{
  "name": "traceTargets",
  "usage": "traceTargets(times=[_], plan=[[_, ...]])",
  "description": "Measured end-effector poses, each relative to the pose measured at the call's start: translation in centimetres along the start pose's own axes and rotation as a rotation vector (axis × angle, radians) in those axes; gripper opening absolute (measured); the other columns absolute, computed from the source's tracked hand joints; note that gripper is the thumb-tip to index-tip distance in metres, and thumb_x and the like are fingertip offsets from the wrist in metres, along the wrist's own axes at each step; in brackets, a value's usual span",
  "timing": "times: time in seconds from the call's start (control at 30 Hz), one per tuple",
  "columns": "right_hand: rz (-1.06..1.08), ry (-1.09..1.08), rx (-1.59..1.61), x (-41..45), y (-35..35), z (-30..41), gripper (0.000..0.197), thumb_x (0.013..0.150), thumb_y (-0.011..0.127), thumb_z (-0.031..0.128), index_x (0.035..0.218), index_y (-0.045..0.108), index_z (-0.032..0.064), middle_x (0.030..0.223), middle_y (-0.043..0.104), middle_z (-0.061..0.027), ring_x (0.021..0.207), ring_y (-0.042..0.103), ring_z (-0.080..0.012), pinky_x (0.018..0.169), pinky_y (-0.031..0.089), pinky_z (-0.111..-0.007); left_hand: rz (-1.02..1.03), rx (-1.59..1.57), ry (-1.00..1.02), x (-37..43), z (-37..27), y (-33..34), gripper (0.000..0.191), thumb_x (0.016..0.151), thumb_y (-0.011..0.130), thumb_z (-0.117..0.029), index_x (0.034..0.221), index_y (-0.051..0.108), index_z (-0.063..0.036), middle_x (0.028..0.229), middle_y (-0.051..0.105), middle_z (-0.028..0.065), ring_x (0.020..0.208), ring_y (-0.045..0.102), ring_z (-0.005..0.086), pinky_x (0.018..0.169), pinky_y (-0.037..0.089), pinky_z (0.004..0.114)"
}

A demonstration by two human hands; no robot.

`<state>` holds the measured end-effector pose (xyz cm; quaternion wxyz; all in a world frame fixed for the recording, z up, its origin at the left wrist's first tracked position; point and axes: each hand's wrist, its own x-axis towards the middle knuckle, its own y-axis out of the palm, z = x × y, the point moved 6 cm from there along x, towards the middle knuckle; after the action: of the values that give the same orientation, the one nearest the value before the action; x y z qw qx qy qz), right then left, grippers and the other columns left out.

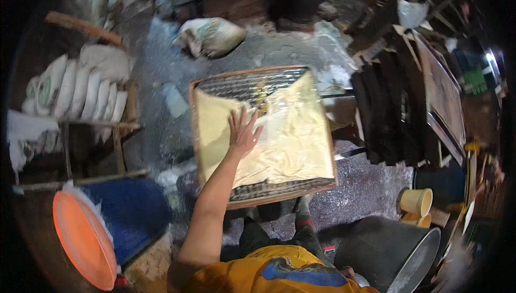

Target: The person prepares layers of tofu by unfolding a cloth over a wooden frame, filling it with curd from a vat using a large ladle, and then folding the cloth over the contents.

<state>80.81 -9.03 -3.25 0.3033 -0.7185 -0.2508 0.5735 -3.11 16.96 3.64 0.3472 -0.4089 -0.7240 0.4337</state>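
Note:
My left hand (244, 134) lies with fingers spread, palm down, on a wrinkled pale-yellow sheet (298, 132) that looks like cloth. The sheet covers most of a square wood-framed tray (333, 164). Dark ribbed surface (242, 81) shows along the tray's far side and in a strip at its near side. Small yellowish bits (262, 91) lie near the far middle, just beyond my fingertips. Low at my right side, part of my right hand (347, 272) shows beside a shiny metal object (361, 280); whether it grips that object is unclear.
Filled white sacks (80, 87) stand in a row at left; another sack (213, 37) lies on the floor ahead. A blue drum (129, 212) with an orange basin (82, 240) is near left. Dark stacked trays (391, 107), yellow buckets (417, 202) and a large dark tub (383, 248) are right.

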Motion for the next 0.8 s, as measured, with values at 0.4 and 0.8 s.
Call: traceTargets(times=[0.4, 0.8], plan=[[-1.221, 0.035, 0.902, 23.6, -32.7, 4.7, 0.021, 0.085, 0.062, 0.021, 0.088, 0.059, 0.0007, 0.080, 0.061, -0.0134, 0.077, 0.058, -0.0225, 0.070, 0.046, -0.038, -0.165, -0.655, 0.280, 16.6, -28.4, -7.2, 0.040, 0.086, 0.066, -0.024, 0.115, 0.056, 0.0024, 0.102, 0.061, 0.0162, 0.089, 0.061, 0.0294, 0.080, 0.049, 0.036], [-1.065, 0.090, 0.951, 23.0, -68.1, -2.0, 0.060, 0.085, 0.039, 0.049, 0.098, 0.065, -0.0035, 0.104, 0.059, -0.0320, 0.103, 0.056, -0.0475, 0.089, 0.046, -0.047, 0.678, -1.482, -0.260, 15.3, -49.7, 1.0, 0.022, 0.085, 0.057, -0.016, 0.098, 0.061, 0.0003, 0.093, 0.064, 0.0124, 0.082, 0.063, 0.0223, 0.062, 0.056, 0.040]])
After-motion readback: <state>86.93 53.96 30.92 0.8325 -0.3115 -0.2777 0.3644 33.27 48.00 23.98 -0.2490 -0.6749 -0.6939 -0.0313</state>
